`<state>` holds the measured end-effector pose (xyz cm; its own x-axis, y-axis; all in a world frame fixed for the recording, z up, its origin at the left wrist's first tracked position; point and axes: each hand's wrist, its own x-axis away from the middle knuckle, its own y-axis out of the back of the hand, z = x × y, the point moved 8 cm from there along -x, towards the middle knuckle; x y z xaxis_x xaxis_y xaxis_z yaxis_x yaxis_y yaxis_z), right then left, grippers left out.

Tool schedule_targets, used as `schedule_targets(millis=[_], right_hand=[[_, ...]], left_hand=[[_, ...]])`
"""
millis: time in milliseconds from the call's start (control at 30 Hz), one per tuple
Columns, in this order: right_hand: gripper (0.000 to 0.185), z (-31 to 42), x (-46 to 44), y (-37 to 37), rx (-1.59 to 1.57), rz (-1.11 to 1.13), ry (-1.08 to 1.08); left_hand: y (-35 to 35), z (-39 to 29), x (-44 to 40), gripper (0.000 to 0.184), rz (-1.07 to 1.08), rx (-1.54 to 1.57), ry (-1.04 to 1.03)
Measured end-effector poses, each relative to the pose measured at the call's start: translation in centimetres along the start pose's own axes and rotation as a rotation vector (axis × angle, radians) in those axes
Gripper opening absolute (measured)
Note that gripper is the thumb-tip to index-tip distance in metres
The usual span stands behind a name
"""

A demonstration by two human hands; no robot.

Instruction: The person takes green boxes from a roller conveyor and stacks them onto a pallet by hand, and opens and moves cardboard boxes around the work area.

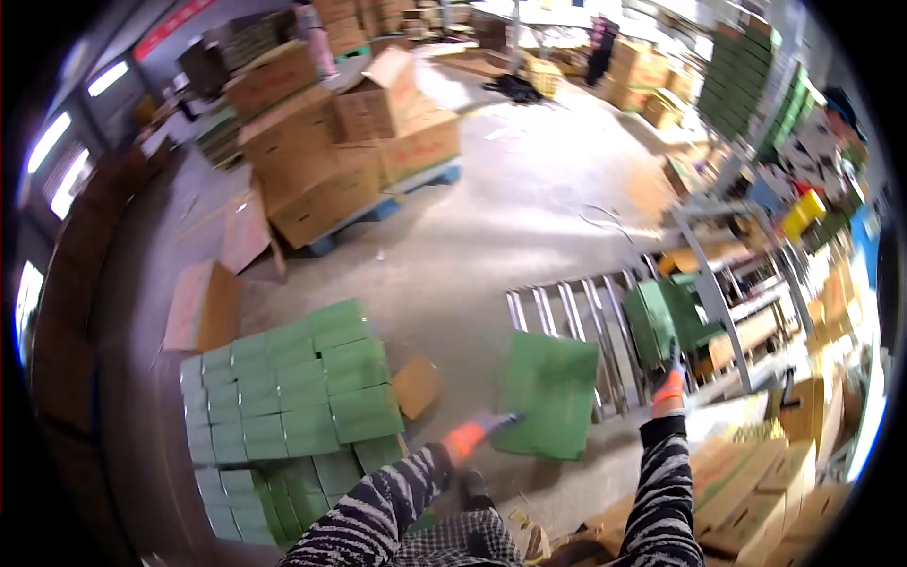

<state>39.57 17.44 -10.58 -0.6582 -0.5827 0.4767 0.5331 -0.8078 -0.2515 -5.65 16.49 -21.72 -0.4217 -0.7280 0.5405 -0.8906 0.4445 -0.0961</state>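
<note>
My left hand (477, 437), in an orange and grey glove, reaches the left edge of a flat green box (548, 392). Its visible fingers are stretched out onto that edge; the underside of the box is hidden. The box lies at the near end of a roller conveyor (605, 331), partly beyond the rollers. Farther right, my gloved right hand (669, 386) is beside a second green box (652, 321) on the conveyor, fingers extended along its near right side. Whether they press on it is hard to tell. Another green piece (692, 312) adjoins that box.
Stacked green boxes (283, 387) stand at my left, with a small cardboard piece (416, 386) beside them. Large cartons (326, 161) sit on a blue pallet (383, 210). A metal frame (709, 260) spans the conveyor. More cartons (746, 491) are close at my right.
</note>
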Motion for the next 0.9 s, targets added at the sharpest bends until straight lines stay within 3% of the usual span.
schedule_targets(millis=[33, 67, 167, 267, 300, 367, 400, 433, 467, 533, 567, 600, 667, 767, 900], right_hand=[[0.057, -0.9, 0.5, -3.5, -0.267, 0.379, -0.244], [0.055, -2.0, -1.1, -3.5, -0.313, 0.311, -0.341], [0.059, -4.0, -2.2, -4.0, -0.246, 0.333, -0.353], [0.058, -3.6, 0.9, -4.9, -0.153, 0.358, -0.278], [0.055, -3.9, 4.5, -6.2, -0.127, 0.435, -0.257], [0.053, -5.3, 13.6, -9.6, -0.170, 0.520, -0.236], [0.052, -7.3, 16.2, -10.6, -0.110, 0.624, -0.289], [0.047, -10.6, 16.3, -10.0, -0.057, 0.646, -0.277], [0.038, -12.9, 18.2, -10.4, 0.062, 0.612, -0.263], [0.034, -17.5, 24.6, -14.8, 0.358, 0.573, -0.269], [0.042, -19.0, 30.4, -19.1, 0.449, 0.703, -0.203], [0.049, -21.4, 36.0, -23.3, 0.591, 0.873, -0.186], [0.051, -29.7, 41.4, -26.5, 0.780, 1.044, -0.342], [0.067, -42.2, 51.0, -30.4, 0.853, 1.268, -0.367], [0.074, -56.0, 64.2, -31.9, 1.166, 1.449, -0.566]], left_hand=[[-0.2, -3.1, 3.1, 0.082, -0.122, -0.007, -0.102], [0.4, -5.5, 5.9, 0.086, -0.242, -0.015, -0.196], [1.7, -3.5, 9.8, 0.090, -0.182, 0.369, -0.059], [4.9, 3.8, 12.9, 0.070, 0.000, 0.693, 0.032], [7.0, 3.6, 16.0, 0.068, 0.005, 0.367, -0.183], [11.0, 6.7, 22.0, 0.060, -0.080, 0.093, -0.392], [13.1, 9.9, 23.9, 0.057, -0.160, 0.381, -0.269], [15.3, 13.2, 26.1, 0.054, -0.273, 0.684, -0.178], [16.0, 15.6, 28.8, 0.054, -0.366, 1.216, 0.068], [19.8, 17.2, 35.8, 0.051, -0.648, 0.951, 0.099], [21.1, 18.6, 38.1, 0.051, -0.633, 1.098, 0.011], [23.1, 20.2, 41.0, 0.049, -0.780, 1.099, -0.128], [26.3, 25.2, 45.7, 0.051, -0.835, 1.078, -0.204], [28.9, 33.8, 53.1, 0.056, -0.979, 1.118, -0.299], [30.9, 42.0, 63.0, 0.062, -1.176, 1.120, -0.213]])
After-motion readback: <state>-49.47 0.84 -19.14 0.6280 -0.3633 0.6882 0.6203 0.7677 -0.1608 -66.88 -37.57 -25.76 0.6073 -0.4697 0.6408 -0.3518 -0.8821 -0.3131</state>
